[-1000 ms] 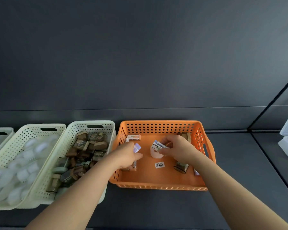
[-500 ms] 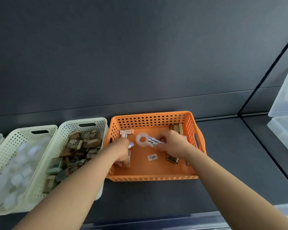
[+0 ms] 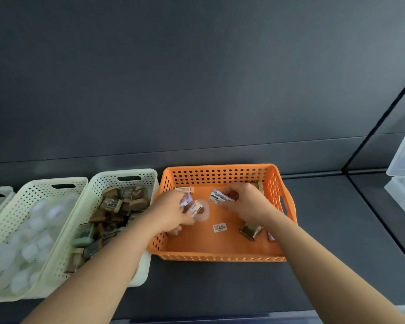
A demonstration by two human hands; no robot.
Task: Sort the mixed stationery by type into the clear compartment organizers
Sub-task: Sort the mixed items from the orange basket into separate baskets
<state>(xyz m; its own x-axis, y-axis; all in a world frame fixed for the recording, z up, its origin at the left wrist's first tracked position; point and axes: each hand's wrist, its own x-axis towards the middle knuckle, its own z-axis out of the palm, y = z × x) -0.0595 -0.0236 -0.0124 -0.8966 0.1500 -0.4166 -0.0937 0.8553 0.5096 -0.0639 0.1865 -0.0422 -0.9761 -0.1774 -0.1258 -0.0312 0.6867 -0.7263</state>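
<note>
- Small white labelled stationery packet [image 3: 221, 197]: pinched in the grip of the right hand [image 3: 246, 202]; the left hand [image 3: 171, 211] grip clasps similar packets [image 3: 190, 206].
- Best practice: lift both clear of the orange perforated plastic basket [image 3: 220, 257], keeping types unmixed.

A flat, matte dark grey wall [image 3: 197, 78] is seen across the upper view, crossed low down by a thin horizontal seam [image 3: 80, 157]. Below it, a dark grey matte work surface [image 3: 325, 218] is spread out. A narrow black joint line [image 3: 384, 118] is drawn diagonally up the right side. The wall is lit more palely toward its upper right corner.
</note>
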